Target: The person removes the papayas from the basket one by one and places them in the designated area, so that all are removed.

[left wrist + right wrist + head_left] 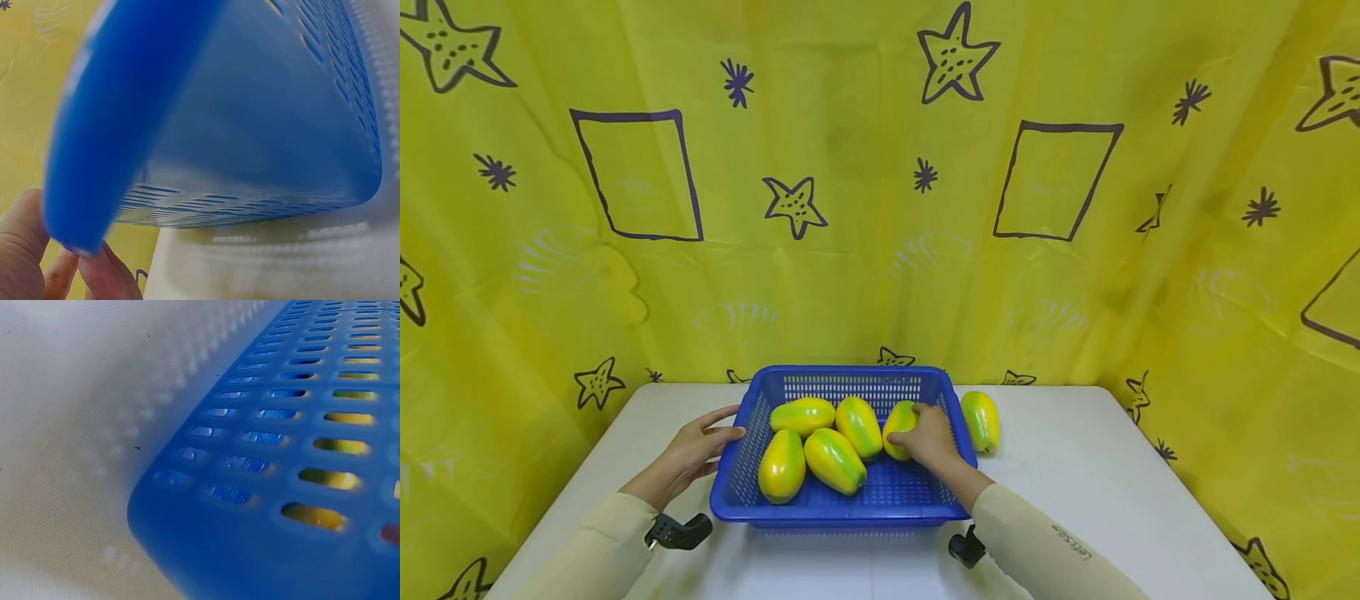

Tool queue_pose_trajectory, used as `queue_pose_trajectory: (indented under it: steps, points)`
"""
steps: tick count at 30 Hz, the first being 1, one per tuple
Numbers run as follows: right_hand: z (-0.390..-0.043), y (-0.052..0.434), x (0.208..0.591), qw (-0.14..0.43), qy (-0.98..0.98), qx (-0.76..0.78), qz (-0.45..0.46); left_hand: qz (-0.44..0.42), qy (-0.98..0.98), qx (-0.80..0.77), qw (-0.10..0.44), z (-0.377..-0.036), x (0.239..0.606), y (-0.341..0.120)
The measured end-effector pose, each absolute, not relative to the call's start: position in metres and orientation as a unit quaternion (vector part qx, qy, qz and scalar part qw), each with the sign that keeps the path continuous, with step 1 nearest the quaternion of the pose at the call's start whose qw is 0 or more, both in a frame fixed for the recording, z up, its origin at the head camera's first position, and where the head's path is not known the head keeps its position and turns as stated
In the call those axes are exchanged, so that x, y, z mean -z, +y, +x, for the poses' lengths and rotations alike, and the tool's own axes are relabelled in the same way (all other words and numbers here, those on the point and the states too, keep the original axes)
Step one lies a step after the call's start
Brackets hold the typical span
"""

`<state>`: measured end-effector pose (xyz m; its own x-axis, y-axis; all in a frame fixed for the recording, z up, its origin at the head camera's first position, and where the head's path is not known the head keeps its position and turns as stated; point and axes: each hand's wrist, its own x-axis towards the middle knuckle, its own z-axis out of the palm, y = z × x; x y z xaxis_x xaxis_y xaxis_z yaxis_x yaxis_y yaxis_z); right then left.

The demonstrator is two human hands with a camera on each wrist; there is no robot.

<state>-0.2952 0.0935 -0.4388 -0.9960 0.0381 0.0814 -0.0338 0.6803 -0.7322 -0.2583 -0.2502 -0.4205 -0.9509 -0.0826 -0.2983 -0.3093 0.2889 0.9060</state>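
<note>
Yellow curtain, white desk [1075, 467] | your left hand [696, 454] steadies blue basket [850, 379], grip relaxed | your right hand [928, 435] grips fifth papaya [897, 421] inside | one papaya outside [981, 421] left.

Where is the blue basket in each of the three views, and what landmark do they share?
Head view: the blue basket sits at lower centre on the white table, between the left hand and the right hand.
Left wrist view: its blurred rim and slotted wall fill most of the picture.
Right wrist view: its slotted corner fills the lower right.
Shared landmark: the white table.
</note>
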Motion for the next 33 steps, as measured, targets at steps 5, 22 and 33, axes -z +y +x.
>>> queue_pose_trajectory:
  steps: [5, 22, 33]
  points:
    - [-0.2959, 0.0943, 0.439, 0.044, -0.914, -0.403, 0.001, -0.119, 0.797, -0.584, 0.096, -0.2578, 0.421, -0.2506]
    - [-0.2966, 0.0949, 0.4371, 0.0, -0.916, -0.4, -0.027, -0.119, 0.802, -0.579, 0.092, -0.2587, 0.4235, -0.2508]
    - [-0.3001, 0.0949, 0.4384, -0.009, -0.912, -0.409, -0.038, -0.117, 0.804, -0.574, 0.096, -0.2586, 0.4215, -0.251]
